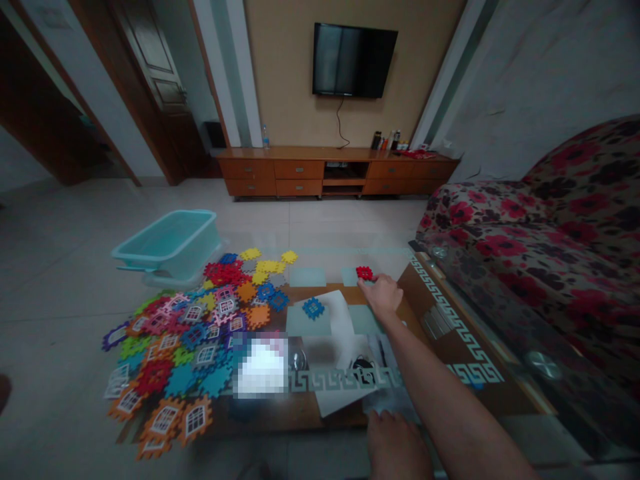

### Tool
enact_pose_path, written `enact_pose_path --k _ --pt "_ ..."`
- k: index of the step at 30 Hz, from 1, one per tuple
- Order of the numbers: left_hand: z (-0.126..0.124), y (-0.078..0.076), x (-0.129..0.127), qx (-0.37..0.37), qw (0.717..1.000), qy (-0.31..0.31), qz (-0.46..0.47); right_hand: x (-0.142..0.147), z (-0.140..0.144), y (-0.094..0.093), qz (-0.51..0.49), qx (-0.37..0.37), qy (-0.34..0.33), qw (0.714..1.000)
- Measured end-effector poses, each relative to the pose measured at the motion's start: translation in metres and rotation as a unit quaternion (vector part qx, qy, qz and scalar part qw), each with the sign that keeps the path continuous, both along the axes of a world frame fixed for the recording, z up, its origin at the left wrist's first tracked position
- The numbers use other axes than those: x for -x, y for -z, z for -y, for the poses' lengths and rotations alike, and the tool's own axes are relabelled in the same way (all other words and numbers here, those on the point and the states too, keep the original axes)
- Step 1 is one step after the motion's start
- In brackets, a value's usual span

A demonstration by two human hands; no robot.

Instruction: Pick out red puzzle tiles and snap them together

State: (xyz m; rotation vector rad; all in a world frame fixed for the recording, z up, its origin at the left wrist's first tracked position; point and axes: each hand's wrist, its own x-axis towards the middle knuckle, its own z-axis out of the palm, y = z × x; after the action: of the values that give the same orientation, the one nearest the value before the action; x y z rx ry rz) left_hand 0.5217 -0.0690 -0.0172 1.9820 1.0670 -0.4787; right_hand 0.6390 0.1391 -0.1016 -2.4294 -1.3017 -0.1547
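Note:
My right hand (383, 293) reaches out over the far part of the glass table. Its thumb and forefinger close on the near edge of a small red interlocking plastic piece (365, 273). Down at the table's near edge is my left hand (399, 445), back upward and fingers curled; whatever is under them is hidden. A blue window piece (313, 307) lies alone in the middle of the glass. To the left spreads a pile of many-coloured toothed pieces, among them orange window pieces (195, 419), red pieces (154, 377) and yellow pieces (270, 268).
A turquoise plastic tub (167, 257) stands behind the pile, at the far left. Papers (345, 393) and a dark cable (363, 367) show through the glass. A flowered sofa (575, 267) borders the right side. Beyond are a wooden TV cabinet (300, 170) and a wall television (354, 61).

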Motion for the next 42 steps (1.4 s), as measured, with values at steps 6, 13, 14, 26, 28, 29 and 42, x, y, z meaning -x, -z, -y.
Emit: enact_pose_path --k 6,13,14,26,28,29,42 --pt "-0.001 -0.003 0.000 0.002 1.000 0.007 -0.007 -0.001 -0.001 0.001 -0.002 0.002 -0.005 1.000" --pt "-0.001 -0.008 0.001 0.006 1.000 0.001 -0.015 -0.002 -0.001 0.001 -0.001 0.004 -0.004 1.000" --pt "-0.001 -0.008 0.001 0.006 1.000 0.002 -0.015 -0.001 -0.001 0.001 0.000 0.004 -0.003 1.000" --pt "0.001 -0.003 0.001 0.002 1.000 -0.005 -0.010 -0.001 -0.001 0.001 0.001 0.008 0.000 1.000" --pt "0.001 -0.002 0.000 0.005 1.000 -0.002 -0.007 -0.001 -0.001 0.001 0.001 0.007 -0.001 1.000" --pt "0.001 -0.001 0.000 0.005 1.000 -0.002 -0.006 -0.001 -0.001 0.001 0.001 0.005 -0.002 1.000" --pt "0.004 0.004 -0.002 -0.009 0.999 -0.031 -0.006 -0.001 -0.001 0.002 0.000 0.001 -0.004 1.000"
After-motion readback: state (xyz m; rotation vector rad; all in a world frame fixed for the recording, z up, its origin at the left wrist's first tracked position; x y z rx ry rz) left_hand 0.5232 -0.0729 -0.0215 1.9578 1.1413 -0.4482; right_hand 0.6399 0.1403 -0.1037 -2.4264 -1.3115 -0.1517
